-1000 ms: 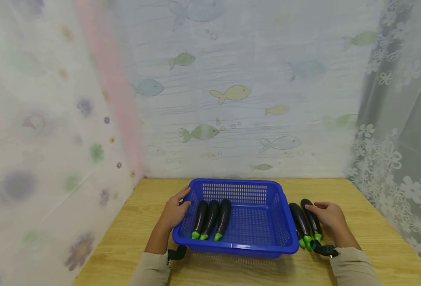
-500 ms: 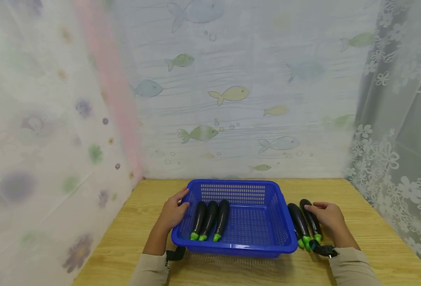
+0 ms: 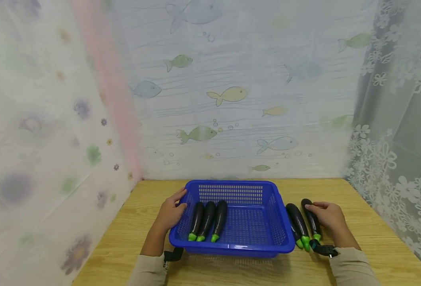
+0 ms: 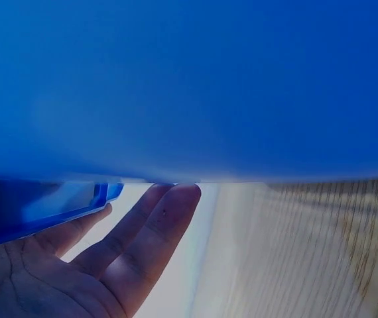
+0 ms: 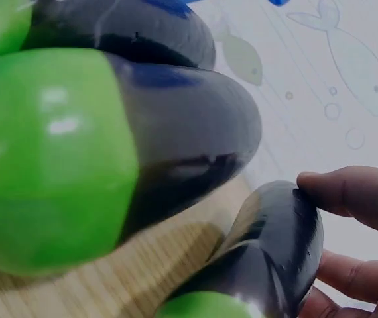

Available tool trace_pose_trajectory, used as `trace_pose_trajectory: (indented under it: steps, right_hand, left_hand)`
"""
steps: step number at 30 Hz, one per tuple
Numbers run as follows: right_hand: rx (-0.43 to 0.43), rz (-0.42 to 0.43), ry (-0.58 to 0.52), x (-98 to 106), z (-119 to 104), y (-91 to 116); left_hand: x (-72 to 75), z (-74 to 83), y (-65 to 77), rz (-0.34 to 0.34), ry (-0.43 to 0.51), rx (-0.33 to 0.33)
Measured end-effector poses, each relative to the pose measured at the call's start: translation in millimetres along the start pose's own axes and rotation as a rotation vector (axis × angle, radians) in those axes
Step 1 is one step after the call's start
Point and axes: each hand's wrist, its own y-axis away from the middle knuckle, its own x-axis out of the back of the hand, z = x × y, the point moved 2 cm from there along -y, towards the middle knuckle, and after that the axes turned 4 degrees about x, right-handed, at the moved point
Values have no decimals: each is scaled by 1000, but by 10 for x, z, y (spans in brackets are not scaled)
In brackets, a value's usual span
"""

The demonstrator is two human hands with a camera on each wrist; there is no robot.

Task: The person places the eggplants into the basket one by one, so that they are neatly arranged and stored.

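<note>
A blue plastic basket (image 3: 230, 247) with slotted walls stands in the middle of the table. Three dark eggplants (image 3: 207, 220) with green stem ends lie side by side in its left half. My left hand (image 3: 170, 212) holds the basket's left rim, thumb on top; in the left wrist view its fingers (image 4: 159, 245) reach up against the basket. Right of the basket, my right hand (image 3: 328, 217) pinches an eggplant (image 3: 312, 222) near its dark upper end. Two other eggplants (image 3: 300, 224) lie between that one and the basket, partly overlapping in the head view.
The wooden table (image 3: 232, 274) ends at a wall (image 3: 196, 115) covered with a fish-print sheet. A flower-print sheet (image 3: 46, 139) hangs at the left, and a lace curtain (image 3: 403, 167) at the right.
The pinched eggplant has shifted slightly right, away from the two beside it, so the gap is wider. The left hand keeps its hold on the rim. The head view has shifted a little.
</note>
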Motion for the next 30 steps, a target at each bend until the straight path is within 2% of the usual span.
trace_pose_trajectory:
  steps: [4,10,15,21,30]
  right_hand:
    - [-9,4,-64,24,-1,-3]
    - [-15,37,-50,67,-22,2]
    - [-45,30,-116,79,-60,2]
    - [-21,30,-153,123,-157,4]
    - [21,89,-159,153,-425,30]
  left_hand:
    - [-4,4,-4,-3,3,5]
    - [-11,4,-19,-10,7,11]
    - [-16,-29,-25,-13,14,20]
    - [-20,-54,-33,-15,18,12]
    - [-16,-28,-13,-16,21,14]
